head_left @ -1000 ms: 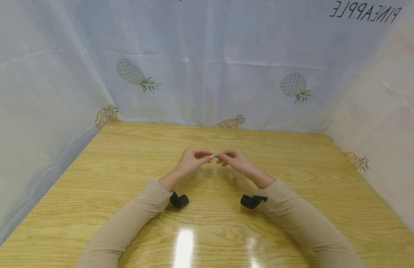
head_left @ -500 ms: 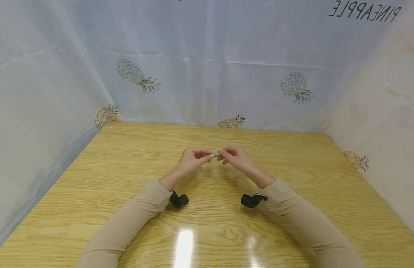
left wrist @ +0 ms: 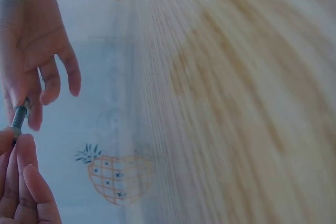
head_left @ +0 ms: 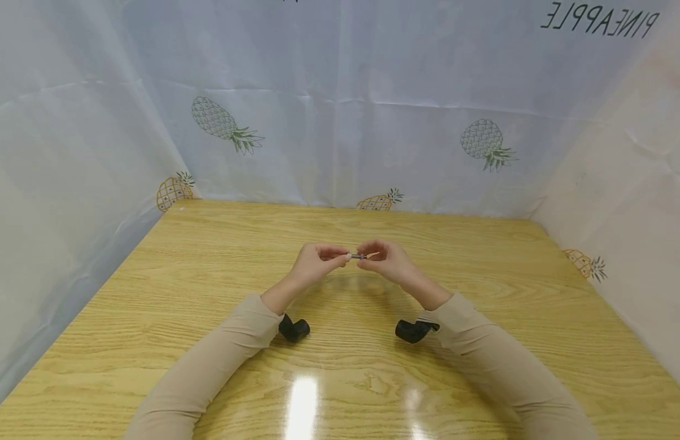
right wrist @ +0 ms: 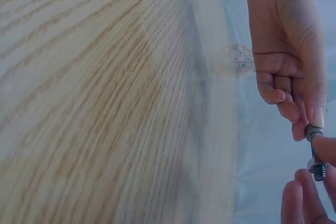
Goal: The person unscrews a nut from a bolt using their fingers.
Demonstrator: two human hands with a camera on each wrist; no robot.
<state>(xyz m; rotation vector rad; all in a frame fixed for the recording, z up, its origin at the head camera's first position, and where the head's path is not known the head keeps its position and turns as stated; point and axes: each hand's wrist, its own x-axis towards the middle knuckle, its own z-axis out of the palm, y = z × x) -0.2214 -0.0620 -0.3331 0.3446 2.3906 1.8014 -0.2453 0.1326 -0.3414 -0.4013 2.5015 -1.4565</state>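
A metal bolt (head_left: 355, 256) lies level between the two hands, above the table. At one end my left hand (head_left: 311, 266) pinches it between thumb and fingertips. My right hand (head_left: 392, 263) has its thumb and fingers curled about a nut (head_left: 362, 256) farther along the thread. In the right wrist view the nut (right wrist: 316, 168) sits near the bolt's threaded tip, with the right thumb (right wrist: 328, 149) across the shank. Small ring-like parts (right wrist: 313, 130) are at the end by the left fingertips. The left wrist view shows the bolt (left wrist: 19, 117) partly hidden by fingertips.
A wood-grain table (head_left: 180, 293) lies beneath both hands. Pale curtains (head_left: 329, 140) printed with pineapples hang along its back and sides. Black curved pieces (head_left: 294, 329) stick out at both sleeve cuffs.
The right thumb and fingers have shifted along and around the bolt, spreading so that the nut and more of the shank show. The left hand has kept its place.
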